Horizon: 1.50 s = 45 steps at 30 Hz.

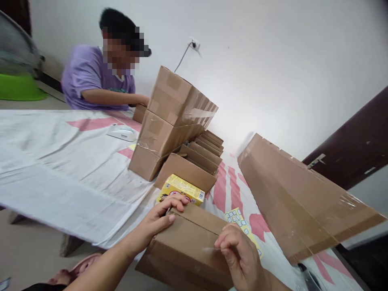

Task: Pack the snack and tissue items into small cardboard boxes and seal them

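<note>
A closed cardboard box (188, 238) sits right in front of me, tilted in the view, with a seam across its top. My left hand (162, 214) holds the box's far left corner, thumb on the top face and fingers bent over the edge. Over the right part of the top, my right hand (241, 254) is closed in a pinch. A thin shiny strip that looks like clear tape (209, 248) runs to its fingertips. Just beyond the box lies a yellow printed carton (184, 188), partly covered by my left fingers.
Stacked taped cardboard boxes (168, 101) stand ahead, beside a row of open-flapped boxes (194, 163). A person in purple (91, 76) reaches behind the stack. A white device (121, 132), a yellow sticker sheet (238, 218) and a large cardboard piece (300, 194) lie on the cloth-covered table (75, 173).
</note>
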Tool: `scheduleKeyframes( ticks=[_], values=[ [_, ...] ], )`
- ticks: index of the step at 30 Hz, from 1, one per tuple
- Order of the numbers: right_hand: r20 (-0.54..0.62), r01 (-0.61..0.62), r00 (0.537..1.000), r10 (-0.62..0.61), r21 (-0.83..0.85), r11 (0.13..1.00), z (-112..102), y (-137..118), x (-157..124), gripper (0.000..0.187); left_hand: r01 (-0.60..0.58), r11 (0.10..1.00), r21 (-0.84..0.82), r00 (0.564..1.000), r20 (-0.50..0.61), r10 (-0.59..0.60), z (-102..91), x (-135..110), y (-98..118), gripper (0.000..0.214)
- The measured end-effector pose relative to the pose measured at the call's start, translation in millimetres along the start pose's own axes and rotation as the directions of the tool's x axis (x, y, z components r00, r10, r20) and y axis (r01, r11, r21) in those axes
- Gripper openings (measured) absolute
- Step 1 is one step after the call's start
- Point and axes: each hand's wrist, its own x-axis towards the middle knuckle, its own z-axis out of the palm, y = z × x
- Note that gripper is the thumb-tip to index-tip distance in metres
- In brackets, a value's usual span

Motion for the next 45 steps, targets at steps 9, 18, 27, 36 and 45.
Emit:
scheduleKeyframes(
  ticks=[9, 18, 27, 36, 45],
  values=[
    [-0.395, -0.637, 0.756, 0.523, -0.257, 0.727, -85, 104, -65, 0.030, 0.086, 0.995, -0.043, 0.990, -0.107, -0.091, 7.6, -2, 7, 0.024],
    [-0.736, -0.888, 0.460, 0.497, -0.367, 0.279, -225, 167, -138, 0.013, 0.108, 0.994, 0.012, 0.987, -0.118, -0.106, 3.3, -2, -1, 0.024],
    [-0.793, -0.895, 0.444, 0.416, -0.415, 0.164, -258, 172, -149, 0.013, 0.132, 0.990, 0.044, 0.986, -0.111, -0.126, 0.7, -1, 0, 0.025],
    [-0.501, -0.726, 0.670, 0.547, -0.292, 0.622, -129, 135, -111, 0.034, 0.151, 0.988, -0.010, 0.976, -0.160, -0.151, 13.2, 0, 17, 0.023],
    [-0.146, -0.740, 0.659, 0.738, 0.050, 0.670, -27, 69, -174, 0.021, 0.153, 0.988, 0.037, 0.984, -0.100, -0.149, 6.2, -3, 11, 0.024]
  ],
)
